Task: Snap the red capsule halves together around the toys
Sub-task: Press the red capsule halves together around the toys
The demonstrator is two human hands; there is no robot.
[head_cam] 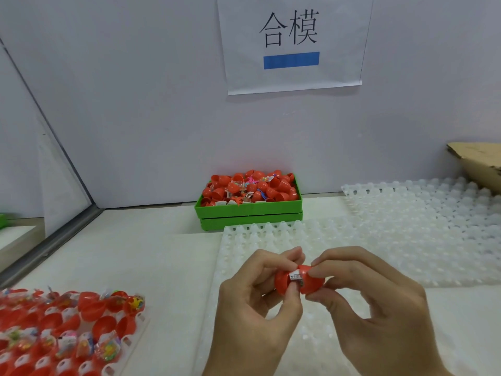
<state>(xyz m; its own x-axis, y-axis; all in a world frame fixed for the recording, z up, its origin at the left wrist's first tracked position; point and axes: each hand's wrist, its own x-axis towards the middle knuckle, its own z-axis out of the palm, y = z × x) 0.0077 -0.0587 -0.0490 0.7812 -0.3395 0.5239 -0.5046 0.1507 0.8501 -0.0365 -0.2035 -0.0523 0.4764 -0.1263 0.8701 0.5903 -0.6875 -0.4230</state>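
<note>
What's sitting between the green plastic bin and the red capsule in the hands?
In the head view, only the white moulded plastic tray lies between green bin and capsule.

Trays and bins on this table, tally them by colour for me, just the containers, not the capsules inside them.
White dimpled trays, bare: 2
White tray filled with red capsule halves: 1
Green bins, stacked at the wall: 2
Brown cardboard box, at the right edge: 1
Total: 6
</note>
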